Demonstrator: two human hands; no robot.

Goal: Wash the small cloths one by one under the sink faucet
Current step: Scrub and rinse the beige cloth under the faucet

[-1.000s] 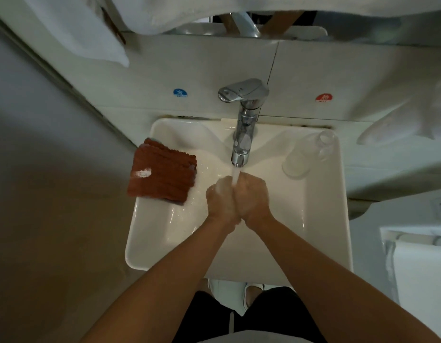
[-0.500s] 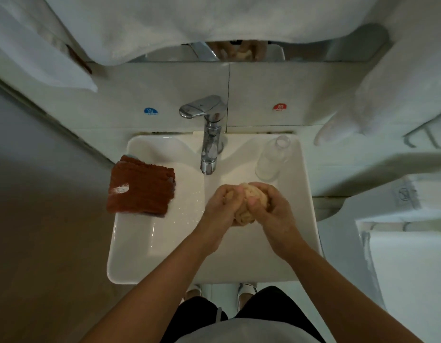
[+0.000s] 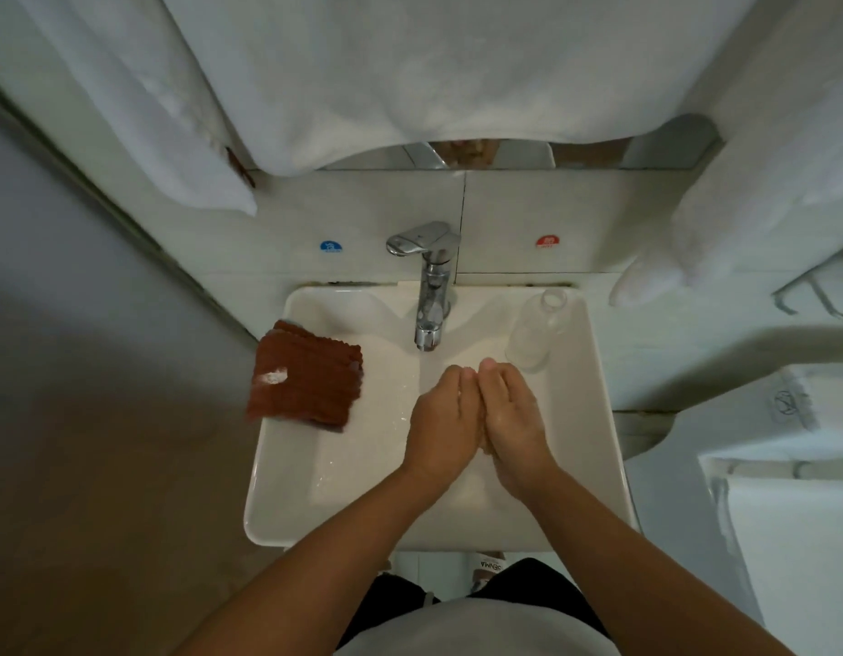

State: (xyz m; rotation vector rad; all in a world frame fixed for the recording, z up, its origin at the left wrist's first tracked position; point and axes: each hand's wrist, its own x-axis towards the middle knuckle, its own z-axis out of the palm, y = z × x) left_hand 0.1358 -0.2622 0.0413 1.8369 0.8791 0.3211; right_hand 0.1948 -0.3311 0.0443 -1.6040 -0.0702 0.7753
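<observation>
- Pressing palm to palm over the sink, the left hand and right hand keep fingers straight and together; a pale cloth is probably squeezed between, mostly hidden, axis unreadable.
- The brown cloths lie stacked on the rim, long edges slanting basinward, seemingly unwashed.
- The faucet shows no stream.

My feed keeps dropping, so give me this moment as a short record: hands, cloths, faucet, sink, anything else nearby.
left hand: fingers straight, pressed side by side against the right hand over the basin
right hand: fingers straight, pressed against the left
cloth in hands: a sliver may show between the palms; cannot tell for sure
brown cloths: folded stack on the sink's left rim, pale smear on top
faucet: no stream visible
sink: white, droplets inside
clear bottle: stands at the back right corner
white towels: hang above
</observation>
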